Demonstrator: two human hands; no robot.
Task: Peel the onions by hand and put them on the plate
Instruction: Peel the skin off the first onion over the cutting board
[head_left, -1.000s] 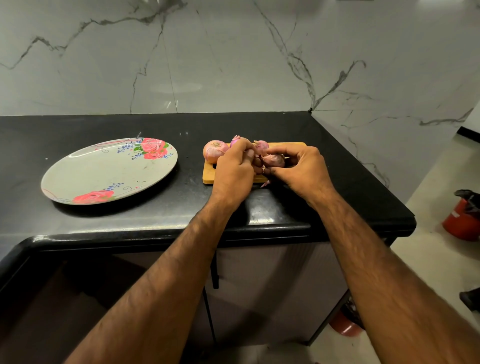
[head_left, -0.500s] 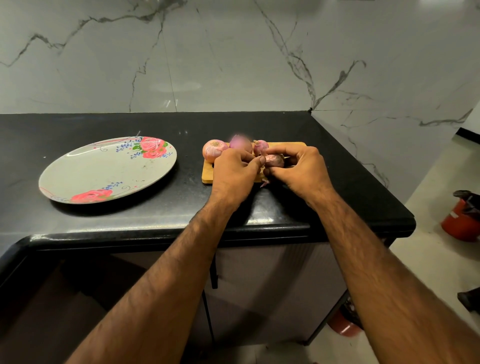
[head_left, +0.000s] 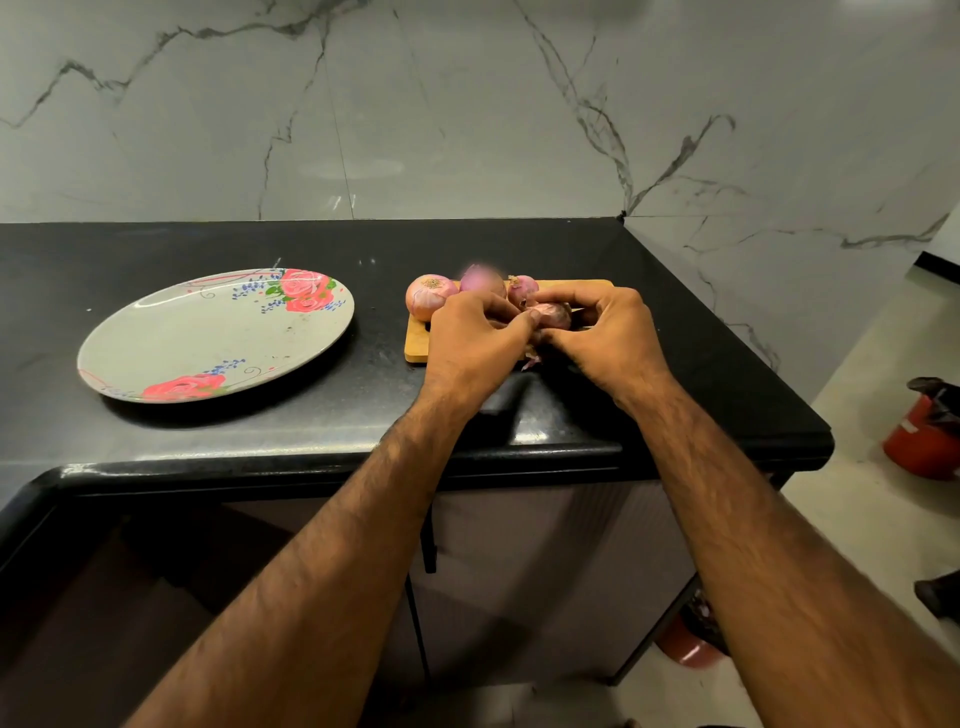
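In the head view, a black counter (head_left: 363, 415) runs across the frame below a grey marble wall (head_left: 467, 104), and both bare forearms reach in from six o'clock towards a wooden board (head_left: 415, 345) just right of centre. The right hand (head_left: 608, 332) curls its fingers and thumb around a small onion (head_left: 553, 314) and holds it over the middle of the board. The left hand (head_left: 475, 338) meets it from nine o'clock, fingers bent, with the thumb and fingertips pinching at the left side of the same small onion. The two hands touch at that spot. Whether the small onion rests on the board or hangs just above it cannot be told. Three more onions sit in a row along the board's twelve o'clock edge: a pale pink onion (head_left: 428, 296) at the left corner, a blurred purple onion (head_left: 482, 279) beside it, and a darker onion (head_left: 522, 288) just beside the right hand's fingers. A scrap of peel (head_left: 531, 362) lies at the board's six o'clock edge, between the wrists. A plate (head_left: 208, 338) with red roses on its rim lies flat on the counter at nine o'clock from the board, well apart from it, with nothing on it. On the floor at three o'clock stands a red container (head_left: 919, 441).
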